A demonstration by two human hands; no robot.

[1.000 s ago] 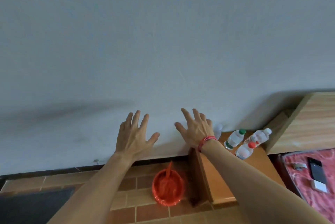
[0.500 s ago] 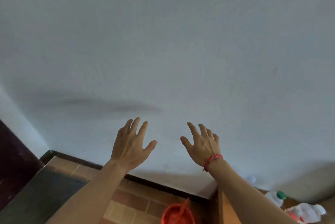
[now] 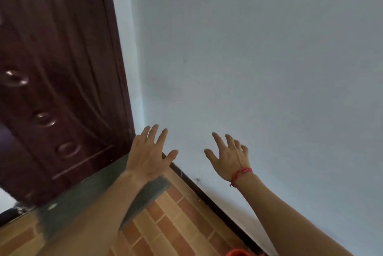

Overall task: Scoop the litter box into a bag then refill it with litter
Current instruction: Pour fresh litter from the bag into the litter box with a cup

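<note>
Two arms are stretching forward, backs up: the left hand [image 3: 148,156] and right hand [image 3: 230,158] are spreading straight fingers, holding nothing. One red container [image 3: 236,252] is peeking in at the near edge, right of one dark door [image 3: 58,69].

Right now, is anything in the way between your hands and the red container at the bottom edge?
Nothing visible. The left hand and right hand are open, raised before the wall; only a sliver of the red container shows, on the tiled floor, with nothing seen between.
</note>
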